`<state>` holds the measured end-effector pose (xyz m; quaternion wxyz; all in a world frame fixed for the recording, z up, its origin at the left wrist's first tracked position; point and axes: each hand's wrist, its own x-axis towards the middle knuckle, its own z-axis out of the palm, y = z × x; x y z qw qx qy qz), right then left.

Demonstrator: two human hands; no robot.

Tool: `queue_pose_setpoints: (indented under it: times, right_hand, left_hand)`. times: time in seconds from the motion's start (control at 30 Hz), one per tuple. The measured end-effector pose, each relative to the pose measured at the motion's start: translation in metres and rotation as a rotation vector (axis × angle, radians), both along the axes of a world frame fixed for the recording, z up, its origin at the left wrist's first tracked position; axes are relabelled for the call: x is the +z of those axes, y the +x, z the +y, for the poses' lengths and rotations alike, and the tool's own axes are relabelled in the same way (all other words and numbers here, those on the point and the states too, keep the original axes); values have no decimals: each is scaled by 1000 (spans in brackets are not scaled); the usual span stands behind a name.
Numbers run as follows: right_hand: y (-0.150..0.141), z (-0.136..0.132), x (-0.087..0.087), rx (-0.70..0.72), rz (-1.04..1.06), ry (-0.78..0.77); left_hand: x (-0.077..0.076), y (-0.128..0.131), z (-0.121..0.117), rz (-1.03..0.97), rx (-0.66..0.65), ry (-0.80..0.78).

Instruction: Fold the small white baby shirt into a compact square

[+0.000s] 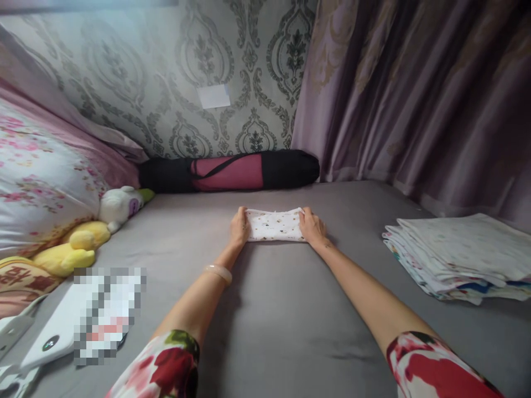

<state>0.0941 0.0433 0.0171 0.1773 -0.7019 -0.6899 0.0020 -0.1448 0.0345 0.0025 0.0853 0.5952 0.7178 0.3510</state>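
Observation:
A white cloth with small dark and brown prints is folded into a flat rectangle in the middle of the grey sheet. My left hand grips its left end, fingers closed around the upper corner. At the opposite end my right hand pinches the upper right corner. The cloth's top edge sags slightly between the two hands, and its lower edge is close to the sheet. Whether it touches the sheet I cannot tell. A pale bangle circles my left wrist.
To the right lies a stack of folded cloths. A long black and maroon bag rests along the wall. On the left are a floral pillow, a white plush toy, a yellow plush toy and a white device. A purple curtain hangs right.

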Motion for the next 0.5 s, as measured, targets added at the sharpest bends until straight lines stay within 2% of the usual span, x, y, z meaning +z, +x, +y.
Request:
queue_pose_setpoints:
  times: [0.27, 0.37, 0.5]
  right_hand:
    - [-3, 4, -3, -158, 46, -113]
    - [-3, 7, -1, -207, 95, -150]
    - [5, 12, 2, -206, 170, -230]
  left_hand:
    - [-1, 5, 4, 167, 113, -155]
    - [3, 7, 2, 184, 167, -206]
    - [11, 9, -1, 156, 191, -275]
